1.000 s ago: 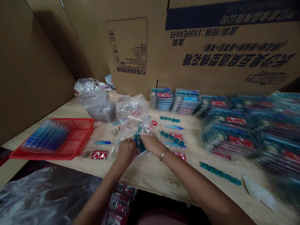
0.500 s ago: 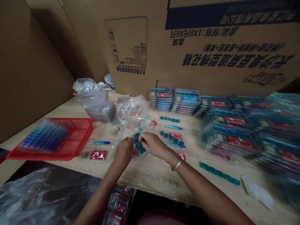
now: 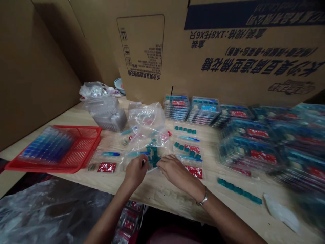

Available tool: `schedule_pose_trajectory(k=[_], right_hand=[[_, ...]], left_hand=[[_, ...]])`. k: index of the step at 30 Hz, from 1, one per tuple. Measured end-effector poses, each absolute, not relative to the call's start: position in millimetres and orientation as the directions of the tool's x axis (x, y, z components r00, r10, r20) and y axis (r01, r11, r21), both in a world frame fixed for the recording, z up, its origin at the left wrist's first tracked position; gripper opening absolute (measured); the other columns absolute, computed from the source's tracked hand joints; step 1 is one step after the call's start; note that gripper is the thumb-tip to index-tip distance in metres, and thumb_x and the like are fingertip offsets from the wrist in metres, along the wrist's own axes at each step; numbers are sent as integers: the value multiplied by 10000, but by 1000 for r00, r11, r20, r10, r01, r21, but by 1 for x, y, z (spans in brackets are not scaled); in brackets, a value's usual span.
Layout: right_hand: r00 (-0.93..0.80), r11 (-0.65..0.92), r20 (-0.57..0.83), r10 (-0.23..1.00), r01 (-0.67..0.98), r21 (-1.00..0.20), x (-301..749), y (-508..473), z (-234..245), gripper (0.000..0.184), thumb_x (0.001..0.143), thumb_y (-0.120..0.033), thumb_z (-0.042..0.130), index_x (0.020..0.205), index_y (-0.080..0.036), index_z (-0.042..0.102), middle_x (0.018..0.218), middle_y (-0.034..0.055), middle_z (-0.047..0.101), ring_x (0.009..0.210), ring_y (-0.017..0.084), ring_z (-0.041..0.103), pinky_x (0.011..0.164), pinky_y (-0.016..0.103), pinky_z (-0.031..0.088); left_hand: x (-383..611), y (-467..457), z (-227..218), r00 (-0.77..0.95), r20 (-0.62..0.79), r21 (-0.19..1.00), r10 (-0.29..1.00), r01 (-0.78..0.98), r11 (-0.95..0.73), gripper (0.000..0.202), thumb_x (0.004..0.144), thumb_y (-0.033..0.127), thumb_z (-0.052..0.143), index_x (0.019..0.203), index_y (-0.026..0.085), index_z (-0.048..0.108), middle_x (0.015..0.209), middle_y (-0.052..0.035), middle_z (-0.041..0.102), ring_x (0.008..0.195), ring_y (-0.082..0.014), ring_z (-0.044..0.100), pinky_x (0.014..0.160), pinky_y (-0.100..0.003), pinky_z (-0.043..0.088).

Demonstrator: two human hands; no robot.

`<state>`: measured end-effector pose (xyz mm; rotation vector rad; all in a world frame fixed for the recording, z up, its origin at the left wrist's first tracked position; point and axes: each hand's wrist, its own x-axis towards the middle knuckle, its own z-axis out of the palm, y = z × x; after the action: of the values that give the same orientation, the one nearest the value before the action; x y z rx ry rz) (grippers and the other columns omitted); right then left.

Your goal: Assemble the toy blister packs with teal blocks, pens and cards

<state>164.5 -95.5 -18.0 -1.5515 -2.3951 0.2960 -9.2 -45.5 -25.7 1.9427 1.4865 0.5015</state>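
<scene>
Teal cubes (image 3: 153, 156) lie in a loose pile on a clear plastic bag (image 3: 146, 118) in the middle of the table. My left hand (image 3: 136, 171) is closed at the near left edge of the bag, fingertips curled in. On the other side, my right hand (image 3: 175, 172) has its fingers pressed together at the bag's near edge, beside the cubes. A pale strip of the bag's edge stretches between both hands. The fingertips are partly hidden. Close to my right hand lies a red patterned packet (image 3: 194, 171); another red packet (image 3: 107, 167) rests left of my left hand.
A red basket (image 3: 85, 149) with blue pens stands left, before stacked clear trays (image 3: 108, 113). Filled packs (image 3: 254, 149) pile up at right. Teal cube rows (image 3: 240, 190) and a blue pen (image 3: 188, 138) lie on the table. A cardboard box (image 3: 177, 78) walls the back.
Both hands have moved down toward me and slightly apart, exposing more of the teal cubes. My right hand has turned flatter. The view has shifted slightly.
</scene>
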Motion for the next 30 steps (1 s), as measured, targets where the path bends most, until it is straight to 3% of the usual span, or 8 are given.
schedule_pose_trajectory(k=[5, 10, 14, 16, 20, 24, 27, 30], right_hand=[[-418, 445, 153, 895, 847, -290, 162, -99, -20, 189, 930, -161, 470, 801, -172, 608, 789, 41, 620, 768, 174, 520, 766, 313, 358], [-400, 425, 144, 905, 849, -315, 167, -100, -19, 209, 933, -151, 454, 803, -167, 617, 798, 47, 630, 798, 174, 541, 769, 305, 368], [-293, 316, 117, 949, 875, -367, 165, -88, -15, 221, 928, -112, 426, 855, -164, 628, 830, 44, 631, 782, 152, 577, 727, 261, 394], [-260, 270, 78, 963, 894, -356, 159, -74, -11, 231, 923, -106, 412, 885, -162, 633, 866, 58, 640, 792, 157, 596, 703, 253, 403], [-262, 219, -88, 961, 917, -335, 142, -47, -6, 229, 886, -106, 430, 938, -147, 649, 951, 107, 664, 843, 202, 625, 680, 271, 422], [-270, 205, -137, 953, 908, -365, 136, -38, -10, 206, 814, -74, 492, 896, -149, 665, 938, 114, 683, 862, 209, 636, 680, 260, 425], [-197, 161, -8, 980, 819, -550, 141, -43, -14, 204, 766, -51, 524, 893, -155, 645, 914, 86, 682, 857, 189, 625, 723, 260, 430], [-121, 152, 105, 987, 493, -856, 147, -51, -17, 167, 758, -77, 529, 875, -162, 612, 803, 21, 663, 743, 141, 611, 670, 239, 444]], left_hand=[[15, -38, -24, 337, -156, 373, 929, 891, -261, 174, 795, 237, 563, 930, 186, 661, 819, -96, 698, 792, -231, 635, 651, -276, 377], [12, -26, -37, 324, -123, 548, 938, 810, -208, 165, 774, 174, 527, 791, 200, 690, 712, -50, 689, 692, -198, 617, 610, -256, 360], [0, -23, -41, 215, -53, 907, 975, 419, -43, 79, 686, 247, 625, 697, 186, 674, 575, 16, 611, 547, -135, 513, 550, -228, 349], [-3, -24, -36, 174, -152, 981, 973, 144, 127, 181, 686, 345, 643, 749, 178, 671, 562, 29, 580, 485, -111, 467, 482, -214, 322], [-9, -24, -20, 350, -479, 775, 805, -262, 576, 415, 787, 519, 529, 880, 134, 653, 604, -14, 608, 439, -105, 492, 415, -206, 337], [-18, -23, -13, 489, -492, 620, 720, -384, 684, 459, 846, 507, 486, 943, 90, 652, 735, -96, 674, 574, -140, 605, 486, -211, 434], [-21, -27, -14, 465, -450, 634, 763, -436, 639, 415, 801, 482, 571, 935, 99, 660, 769, -96, 682, 626, -161, 626, 512, -228, 458], [-19, -37, -16, 354, -405, 725, 843, -438, 532, 301, 654, 316, 733, 885, 134, 670, 775, -49, 681, 644, -145, 621, 558, -224, 465]])
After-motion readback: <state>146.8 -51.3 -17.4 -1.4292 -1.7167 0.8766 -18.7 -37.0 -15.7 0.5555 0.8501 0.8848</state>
